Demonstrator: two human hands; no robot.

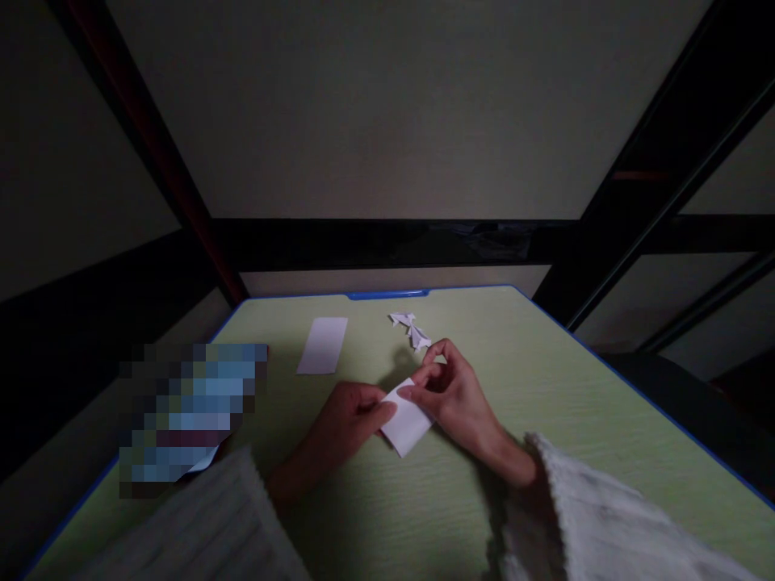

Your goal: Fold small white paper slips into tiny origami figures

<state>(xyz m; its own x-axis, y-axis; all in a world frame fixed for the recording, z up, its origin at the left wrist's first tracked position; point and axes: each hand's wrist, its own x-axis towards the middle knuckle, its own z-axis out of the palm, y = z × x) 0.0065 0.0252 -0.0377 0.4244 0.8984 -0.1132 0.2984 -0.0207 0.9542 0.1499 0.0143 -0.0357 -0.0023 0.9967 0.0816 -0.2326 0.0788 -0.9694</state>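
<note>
A small white sheet of paper (407,428) is held between my two hands above the table. My left hand (357,415) pinches its left corner between thumb and fingers. At the upper right edge, my right hand (454,391) grips the same paper, with the thumb lying on top. Some of the fingers are hidden behind the sheet. Just beyond my right hand lie folded white paper pieces (414,329) with pointed ends. Farther left rests a flat white rectangular sheet (323,345).
The light green table (545,403) has a blue rim and a blue handle-like strip (387,294) at its far edge. A blurred-out bluish object (199,411) sits at the left. Pale panels with dark frames (393,121) rise behind the table.
</note>
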